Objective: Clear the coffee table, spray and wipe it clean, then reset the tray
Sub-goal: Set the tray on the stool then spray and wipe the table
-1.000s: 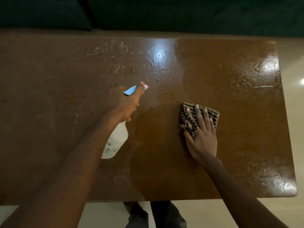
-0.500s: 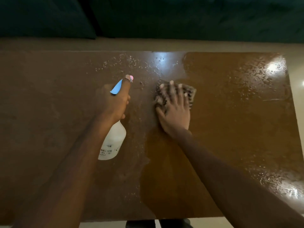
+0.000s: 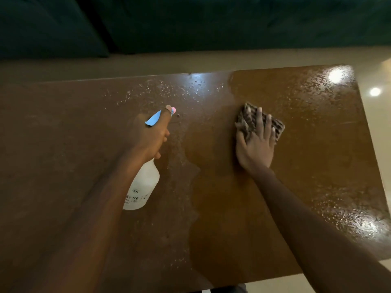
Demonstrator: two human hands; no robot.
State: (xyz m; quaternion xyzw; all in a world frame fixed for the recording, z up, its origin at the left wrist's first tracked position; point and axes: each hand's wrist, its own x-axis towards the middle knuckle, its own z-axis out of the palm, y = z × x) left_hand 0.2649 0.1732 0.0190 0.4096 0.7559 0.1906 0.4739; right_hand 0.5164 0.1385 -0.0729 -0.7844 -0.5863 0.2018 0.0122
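Cloth [image 3: 246,116] has slid right since half a second ago, under right hand [image 3: 255,149], fingers flat and spread, pressing it to coffee table [image 3: 63,144], centre-right. Left hand [image 3: 150,138] wraps spray bottle [image 3: 143,187], nozzle pointing far. Unwiped droplets [image 3: 349,216], seemingly (glare muddles it), lie right and near of cloth; right hand nearer.

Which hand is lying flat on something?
The right hand: its fingers are spread flat on the striped cloth on the table. The left hand is curled round the spray bottle instead.
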